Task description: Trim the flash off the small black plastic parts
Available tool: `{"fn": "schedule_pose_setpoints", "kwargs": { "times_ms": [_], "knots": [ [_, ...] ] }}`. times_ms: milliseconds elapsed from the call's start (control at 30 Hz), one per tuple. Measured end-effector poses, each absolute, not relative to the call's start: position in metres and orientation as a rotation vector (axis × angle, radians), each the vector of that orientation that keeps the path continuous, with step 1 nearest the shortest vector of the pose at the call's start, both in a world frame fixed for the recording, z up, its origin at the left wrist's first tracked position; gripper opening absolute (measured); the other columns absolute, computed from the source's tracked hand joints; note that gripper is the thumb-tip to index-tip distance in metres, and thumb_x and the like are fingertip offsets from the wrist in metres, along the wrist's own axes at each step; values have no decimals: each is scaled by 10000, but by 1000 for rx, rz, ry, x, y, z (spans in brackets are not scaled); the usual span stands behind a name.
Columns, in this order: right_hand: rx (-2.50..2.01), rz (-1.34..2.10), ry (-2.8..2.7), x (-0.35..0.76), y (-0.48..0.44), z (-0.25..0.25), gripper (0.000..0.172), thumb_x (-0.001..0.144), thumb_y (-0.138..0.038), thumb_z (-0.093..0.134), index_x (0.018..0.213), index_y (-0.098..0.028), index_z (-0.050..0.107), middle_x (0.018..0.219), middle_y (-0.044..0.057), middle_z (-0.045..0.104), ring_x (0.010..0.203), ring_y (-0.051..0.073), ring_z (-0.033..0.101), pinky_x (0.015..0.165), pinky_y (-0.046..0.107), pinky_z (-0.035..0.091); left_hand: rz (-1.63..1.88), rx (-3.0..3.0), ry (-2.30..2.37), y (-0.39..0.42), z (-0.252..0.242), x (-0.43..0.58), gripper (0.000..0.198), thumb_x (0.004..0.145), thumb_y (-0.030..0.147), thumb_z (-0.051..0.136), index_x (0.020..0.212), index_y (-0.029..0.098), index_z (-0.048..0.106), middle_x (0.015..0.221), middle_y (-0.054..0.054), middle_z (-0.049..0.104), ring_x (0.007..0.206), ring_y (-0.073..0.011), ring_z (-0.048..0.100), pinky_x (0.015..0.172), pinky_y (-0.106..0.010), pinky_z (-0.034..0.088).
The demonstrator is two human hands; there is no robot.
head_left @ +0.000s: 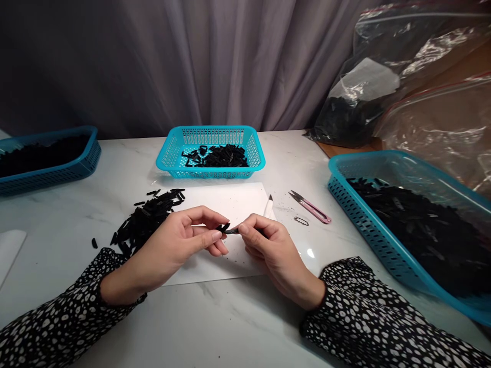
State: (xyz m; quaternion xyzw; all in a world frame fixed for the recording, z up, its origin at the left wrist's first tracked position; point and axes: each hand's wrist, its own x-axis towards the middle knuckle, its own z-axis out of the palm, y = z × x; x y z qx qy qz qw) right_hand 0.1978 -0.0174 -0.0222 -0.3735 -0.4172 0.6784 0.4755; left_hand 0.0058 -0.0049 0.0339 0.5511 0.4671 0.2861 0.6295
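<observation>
Over the white sheet point(230, 197), my left hand point(187, 237) pinches a small black strip-like piece point(223, 228) between thumb and fingers. My right hand point(270, 243) is closed just beside it, its thumb and forefinger gripping a thin dark, slightly shiny thing point(231, 231) that meets the black piece. Most of that thing is hidden in the fingers, so its kind cannot be made out. A heap of loose black pieces point(148, 217) lies behind and left of my left hand. Beyond both hands stands a turquoise basket point(210, 174) with more black pieces inside.
Pink-handled thread snips point(310, 207), a thin dark loop point(301, 221) and a white pointed tool point(269, 205) lie right of the sheet. Full baskets stand at left point(82, 166) and right point(383, 255). Clear plastic bags point(356, 97) lean at back right, before a grey curtain point(230, 66).
</observation>
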Motion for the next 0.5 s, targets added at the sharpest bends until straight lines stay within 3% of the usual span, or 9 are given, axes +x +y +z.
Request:
{"fn": "schedule_pose_setpoints", "kwargs": {
  "times_ms": [200, 367, 500],
  "knots": [
    [-712, 1871, -729, 199, -15, -17, 248, 872, -367, 594, 694, -197, 560, 513, -85, 374, 414, 59, 198, 406, 220, 145, 664, 1243, 1101, -4, 33, 8, 155, 861, 259, 697, 985, 170, 670, 720, -6, 749, 674, -112, 690, 690, -219, 551],
    [-755, 1851, -758, 197, -14, -17, 389, 907, -426, 599, 623, -193, 472, 534, -69, 455, 390, 49, 224, 386, 227, 136, 655, 1290, 1121, -6, 33, 9, 142, 863, 254, 699, 972, 182, 644, 714, 9, 739, 659, -105, 690, 657, -203, 546],
    [-855, 1737, -934, 196, -15, -24, 270, 875, -460, 672, 784, -209, 641, 507, -89, 378, 432, 70, 227, 413, 232, 149, 682, 1366, 1129, -9, 34, 9, 123, 873, 259, 691, 963, 193, 638, 724, 21, 722, 656, -97, 689, 655, -197, 554]
  ]
}}
